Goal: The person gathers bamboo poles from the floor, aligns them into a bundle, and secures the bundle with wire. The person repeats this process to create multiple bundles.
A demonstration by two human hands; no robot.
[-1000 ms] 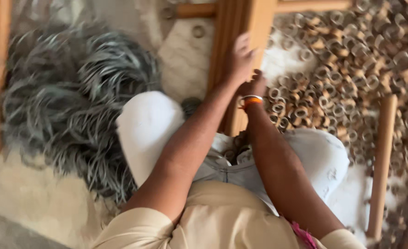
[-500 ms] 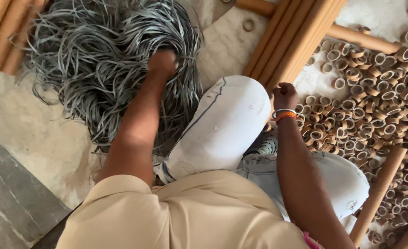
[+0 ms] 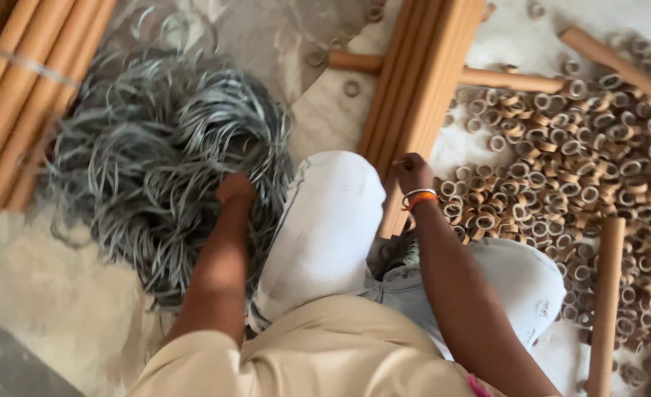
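My left hand (image 3: 235,188) reaches down into a big heap of thin grey metal rings (image 3: 156,154) on the floor, its fingers buried among them; whether it grips any is hidden. My right hand (image 3: 412,171), with bangles on the wrist, is closed against the side of a bundle of long cardboard tubes (image 3: 421,88) that lies just past my raised knee in white trousers (image 3: 333,220). It seems to pinch something small, too small to make out.
Several short cut cardboard rings (image 3: 575,169) cover the floor on the right, with loose long tubes (image 3: 606,294) among them. More long tubes (image 3: 24,95) lie stacked at the far left. Pale floor (image 3: 53,294) lies at lower left.
My left hand moved from the tube bundle over to the grey ring heap and sank into it. My right hand stayed by the tubes. The view shifted.
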